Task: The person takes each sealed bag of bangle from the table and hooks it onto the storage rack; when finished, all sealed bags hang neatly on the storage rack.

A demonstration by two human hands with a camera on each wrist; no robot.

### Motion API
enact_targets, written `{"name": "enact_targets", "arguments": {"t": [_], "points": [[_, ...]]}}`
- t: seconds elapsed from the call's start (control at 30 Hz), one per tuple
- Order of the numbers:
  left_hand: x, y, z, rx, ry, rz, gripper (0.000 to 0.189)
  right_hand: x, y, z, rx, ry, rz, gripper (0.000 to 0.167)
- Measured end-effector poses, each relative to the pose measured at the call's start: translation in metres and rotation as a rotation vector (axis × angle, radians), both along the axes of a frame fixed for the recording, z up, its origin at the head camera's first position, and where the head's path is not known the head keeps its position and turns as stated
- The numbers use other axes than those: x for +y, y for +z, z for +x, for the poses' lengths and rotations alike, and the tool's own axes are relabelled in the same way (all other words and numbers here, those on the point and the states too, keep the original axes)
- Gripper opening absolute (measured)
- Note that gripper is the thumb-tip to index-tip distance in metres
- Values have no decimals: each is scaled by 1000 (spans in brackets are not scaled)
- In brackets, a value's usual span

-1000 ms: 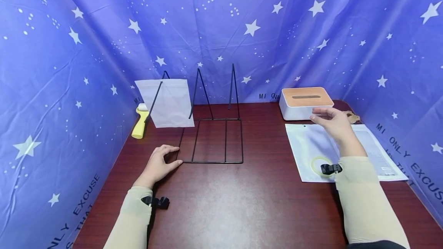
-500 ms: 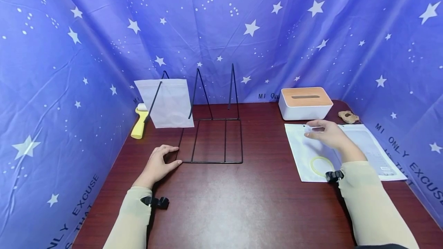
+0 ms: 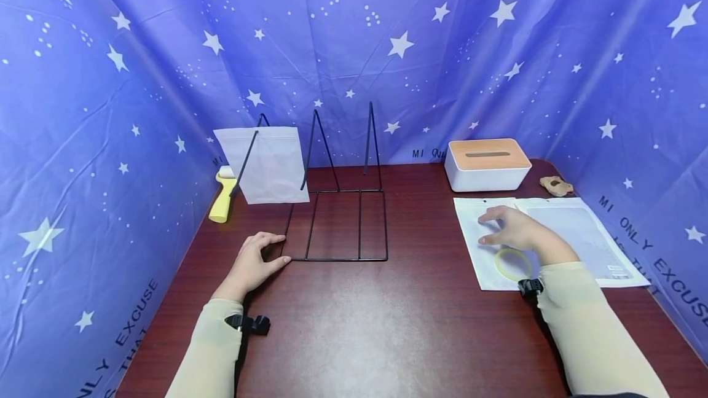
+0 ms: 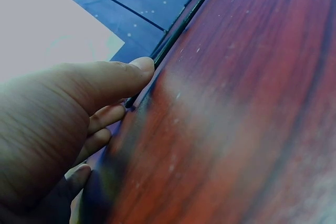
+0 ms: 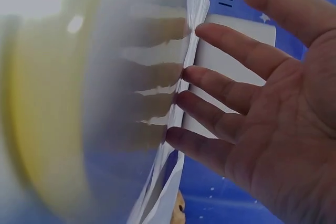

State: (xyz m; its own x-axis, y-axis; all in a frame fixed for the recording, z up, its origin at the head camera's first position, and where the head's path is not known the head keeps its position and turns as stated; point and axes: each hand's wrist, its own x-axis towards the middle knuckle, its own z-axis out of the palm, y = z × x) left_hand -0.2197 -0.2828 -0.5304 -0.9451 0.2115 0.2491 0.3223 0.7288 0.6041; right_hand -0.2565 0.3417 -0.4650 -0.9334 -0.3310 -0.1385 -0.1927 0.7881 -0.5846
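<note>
- Left grip [image 3: 251,263], a bare hand, holds the front left corner of a black wire rack [image 3: 343,260], thumb and fingertips pinched at the bars; the left wrist view shows the thumb tip against the front bar
- Right grip [image 3: 514,229], the other bare hand, is unclenched over the left flat pouch [image 3: 481,272]; in the right wrist view its fingers are straight and spread, with four fingertips touching the pouch's puckered edge and the thumb apart
- The left flat pouch lies on the bench [image 3: 354,324] at the right; a pale yellow ring [image 3: 496,265] shows near its front edge, though whether inside or on top I cannot tell
- Right flat pouch [image 3: 586,232], white with a translucent grey panel and small print, lies just beside it, partly under the right forearm
- The rack stands left of centre, its upright peaks at the back and left
- Standing pouch [image 3: 276,167], white, is propped in the rack's leftmost part, a slanting bar crossing in front of it
- Yellow-handled roller [image 3: 223,201] rests left of the rack
- White box [image 3: 487,178] with a slotted wood-look lid stands behind the flat pouches; a small brown object [image 3: 555,186] lies to its right
- Blue star-printed curtain [image 3: 332,29] hangs behind and along both sides
</note>
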Motion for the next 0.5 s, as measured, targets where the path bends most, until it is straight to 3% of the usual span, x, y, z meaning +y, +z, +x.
{"name": "enact_targets", "arguments": {"t": [0.3,0.5], "points": [[-1,-1,-1,-1,4,-8,53,-23,1,7,34,45,131,70],[-1,-2,-1,3,4,-9,53,-38,3,11,12,63,153,76]]}}
